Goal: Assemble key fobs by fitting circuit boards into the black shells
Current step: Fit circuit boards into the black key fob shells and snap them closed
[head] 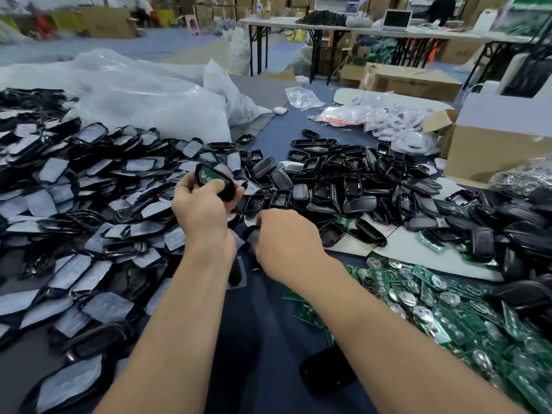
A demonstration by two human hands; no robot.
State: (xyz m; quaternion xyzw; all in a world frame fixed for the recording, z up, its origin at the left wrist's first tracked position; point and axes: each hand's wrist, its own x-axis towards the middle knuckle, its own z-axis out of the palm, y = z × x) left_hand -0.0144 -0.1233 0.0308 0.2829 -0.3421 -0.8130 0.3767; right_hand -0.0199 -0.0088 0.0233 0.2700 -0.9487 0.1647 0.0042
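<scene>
Black shell point(215, 181) — long axis slanting down-right — clamped in left fingers point(184, 186); right fingers point(265, 219) unclear.

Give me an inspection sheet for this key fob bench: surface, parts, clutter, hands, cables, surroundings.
Surface: dark blue cloth, mostly buried under parts.
Job's things: black shells heaped centre; green circuit boards heaped right; film-covered pieces heaped left.
Clutter: clear plastic bags; cardboard box.
Hands: left hand grips a fitted shell with a green board inside; right hand is curled at a dark piece, blurred, grip unclear.
Cables: nothing seen.
Surroundings: folding tables, laptop, cartons.
</scene>
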